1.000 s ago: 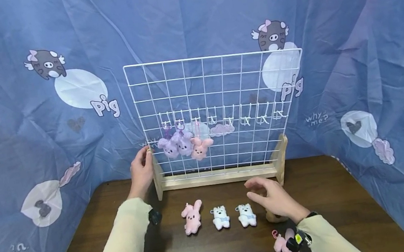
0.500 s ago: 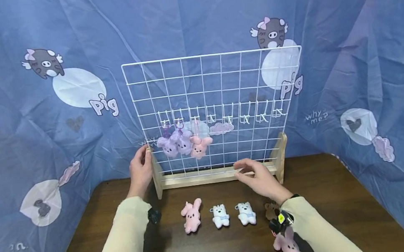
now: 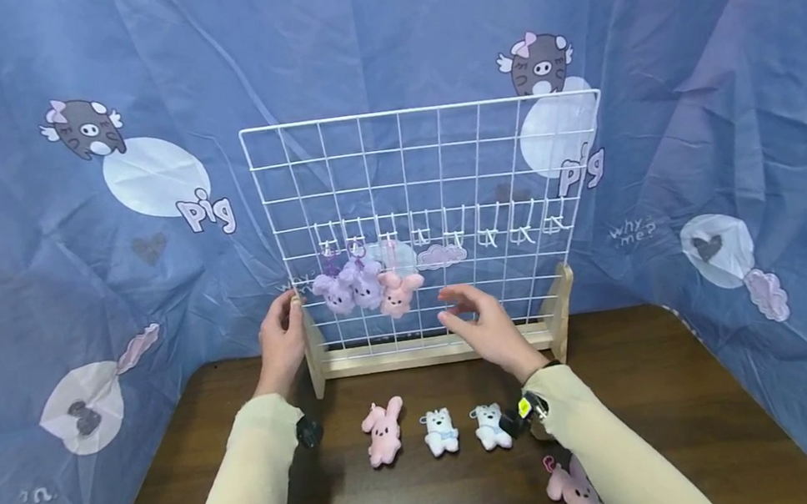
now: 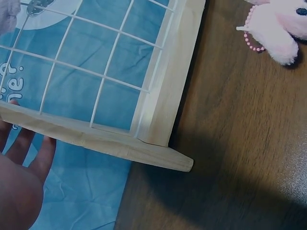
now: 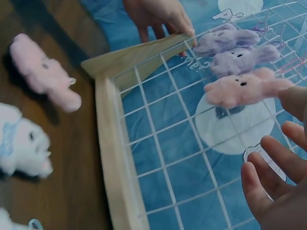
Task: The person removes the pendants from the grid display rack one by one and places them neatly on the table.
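A white wire grid rack [image 3: 426,186] stands in a wooden base at the back of the table. My left hand [image 3: 283,334] holds the top of its left wooden post [image 3: 317,359]; in the left wrist view, fingertips reach behind the wood. In front of the grid's lower middle is my right hand [image 3: 488,327], fingers loosely bent and spread, nothing between them. Two purple plush charms [image 3: 366,283] and a pink bunny charm [image 3: 398,295] hang from hooks on the left. The right wrist view shows the hanging pink bunny [image 5: 240,88] close to my right thumb.
Several white hooks [image 3: 488,237] without charms line the grid to the right. On the table lie a pink bunny charm [image 3: 383,435], two white bear charms [image 3: 440,432] and another pink charm [image 3: 577,495]. A brown plush is mostly hidden under my right sleeve [image 3: 598,421].
My right hand has moved up and left from above the table to the front of the grid, still holding nothing. My left hand stays at the post.
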